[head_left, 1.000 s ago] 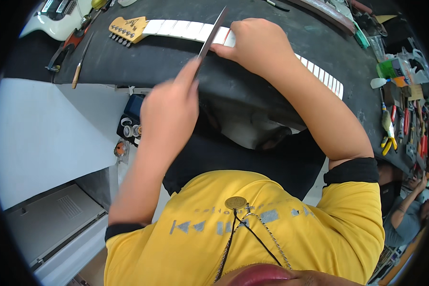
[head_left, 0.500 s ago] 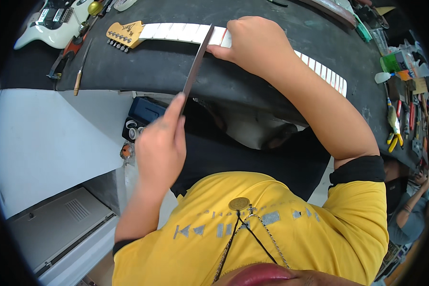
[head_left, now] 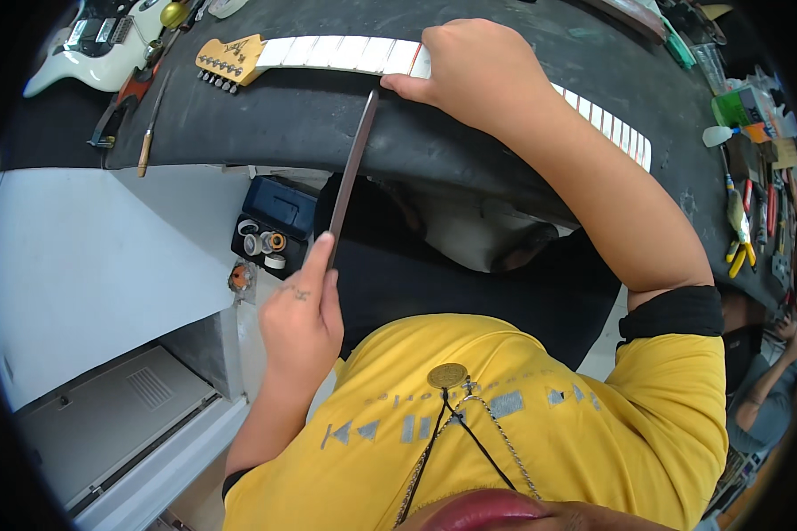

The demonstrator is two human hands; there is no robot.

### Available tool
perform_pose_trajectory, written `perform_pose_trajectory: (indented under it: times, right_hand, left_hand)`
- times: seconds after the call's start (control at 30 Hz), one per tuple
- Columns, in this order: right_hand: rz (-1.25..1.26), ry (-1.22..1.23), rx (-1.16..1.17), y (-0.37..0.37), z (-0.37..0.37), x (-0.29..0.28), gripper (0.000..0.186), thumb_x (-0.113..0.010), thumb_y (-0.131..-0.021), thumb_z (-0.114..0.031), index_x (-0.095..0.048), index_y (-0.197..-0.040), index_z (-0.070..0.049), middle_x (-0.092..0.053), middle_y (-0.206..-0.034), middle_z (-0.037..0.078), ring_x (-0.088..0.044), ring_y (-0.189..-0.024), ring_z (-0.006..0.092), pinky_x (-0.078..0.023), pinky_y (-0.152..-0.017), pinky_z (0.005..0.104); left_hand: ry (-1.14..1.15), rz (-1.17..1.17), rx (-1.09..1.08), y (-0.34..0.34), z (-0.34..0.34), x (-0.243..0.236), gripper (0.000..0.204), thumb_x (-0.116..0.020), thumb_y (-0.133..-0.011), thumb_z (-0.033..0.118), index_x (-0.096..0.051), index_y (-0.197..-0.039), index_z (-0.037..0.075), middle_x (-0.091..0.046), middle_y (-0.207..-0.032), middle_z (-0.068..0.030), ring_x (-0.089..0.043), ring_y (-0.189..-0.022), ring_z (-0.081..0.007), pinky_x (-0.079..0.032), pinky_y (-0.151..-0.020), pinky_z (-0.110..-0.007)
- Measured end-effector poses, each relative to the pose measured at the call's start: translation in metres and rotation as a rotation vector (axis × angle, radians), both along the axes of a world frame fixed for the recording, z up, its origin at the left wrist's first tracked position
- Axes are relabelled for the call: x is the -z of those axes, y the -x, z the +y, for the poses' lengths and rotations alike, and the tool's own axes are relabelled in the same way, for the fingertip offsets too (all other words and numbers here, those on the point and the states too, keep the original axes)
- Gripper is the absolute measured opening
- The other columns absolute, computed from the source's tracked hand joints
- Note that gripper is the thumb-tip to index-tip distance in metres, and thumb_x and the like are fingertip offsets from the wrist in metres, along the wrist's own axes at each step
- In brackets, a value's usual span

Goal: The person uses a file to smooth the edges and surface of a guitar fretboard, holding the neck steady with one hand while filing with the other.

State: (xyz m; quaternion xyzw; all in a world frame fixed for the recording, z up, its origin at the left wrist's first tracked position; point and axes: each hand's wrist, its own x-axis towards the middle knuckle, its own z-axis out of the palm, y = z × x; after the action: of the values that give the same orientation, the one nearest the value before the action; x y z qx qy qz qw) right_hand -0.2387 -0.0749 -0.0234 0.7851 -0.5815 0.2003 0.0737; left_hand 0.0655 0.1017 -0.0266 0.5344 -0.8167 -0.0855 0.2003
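Observation:
My left hand [head_left: 303,310] is closed around the near end of a long, narrow metal file [head_left: 352,173], index finger stretched along it. The file's far tip stops just short of the near edge of a guitar neck [head_left: 345,53], apart from it. White covering lies between the frets, and one reddish line shows beside my right hand. The wooden headstock [head_left: 230,60] with its tuners points left. My right hand [head_left: 474,75] grips the neck around its middle, thumb on the near edge, and hides that stretch. Beyond it the neck's other end reaches right.
A dark bench mat [head_left: 266,124] lies under the neck. At upper left are a white guitar body [head_left: 106,53] and a wooden-handled tool [head_left: 145,150]. Yellow-handled pliers [head_left: 740,239] lie right, near another person [head_left: 766,389]. Below the bench sits an open blue case [head_left: 279,208] with tape rolls.
My left hand has drawn the file back toward my body, so its tip has come off the neck. The right hand keeps its grip; the neck has shifted slightly.

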Motion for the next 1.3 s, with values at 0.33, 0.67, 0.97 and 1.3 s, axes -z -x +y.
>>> perform_pose_trajectory:
  times: [0.33,0.67,0.97,1.3]
  right_hand:
    - [-0.017,0.011,0.009,0.004,-0.001,0.006,0.060,-0.084,-0.094,-0.061,-0.083,-0.083,-0.002,-0.078,-0.079,0.018,-0.081,-0.082,0.0375,-0.065,-0.076,0.0479]
    - [0.010,-0.154,0.039,-0.003,-0.001,-0.012,0.065,-0.083,-0.095,-0.064,-0.081,-0.090,0.000,-0.080,-0.088,0.020,-0.080,-0.087,0.0396,-0.065,-0.080,0.0498]
    - [-0.009,-0.037,0.037,-0.002,0.002,-0.001,0.065,-0.083,-0.095,-0.064,-0.081,-0.088,0.001,-0.080,-0.086,0.020,-0.080,-0.086,0.0394,-0.065,-0.080,0.0495]
    - [0.015,-0.025,0.017,0.004,0.001,-0.002,0.064,-0.083,-0.095,-0.063,-0.082,-0.090,0.000,-0.080,-0.087,0.020,-0.081,-0.087,0.0392,-0.065,-0.079,0.0487]
  left_hand:
    - [0.023,0.086,0.011,0.011,-0.025,-0.008,0.049,-0.072,-0.106,-0.004,-0.073,-0.153,0.008,-0.075,-0.085,-0.0178,-0.070,-0.066,-0.0296,-0.056,-0.067,-0.036]
    - [0.033,-0.031,0.024,0.088,-0.133,-0.037,0.038,-0.072,-0.109,0.010,-0.073,-0.146,0.014,-0.077,-0.100,-0.0274,-0.073,-0.087,-0.0522,-0.058,-0.077,-0.054]
    - [0.043,0.037,0.058,0.013,-0.034,-0.017,0.054,-0.077,-0.102,0.002,-0.070,-0.155,0.013,-0.077,-0.088,-0.0200,-0.076,-0.075,-0.0413,-0.059,-0.070,-0.050]
    - [0.069,-0.063,0.052,0.071,-0.103,-0.035,0.039,-0.075,-0.105,0.009,-0.074,-0.143,0.012,-0.074,-0.083,-0.0211,-0.074,-0.077,-0.0453,-0.058,-0.071,-0.056]
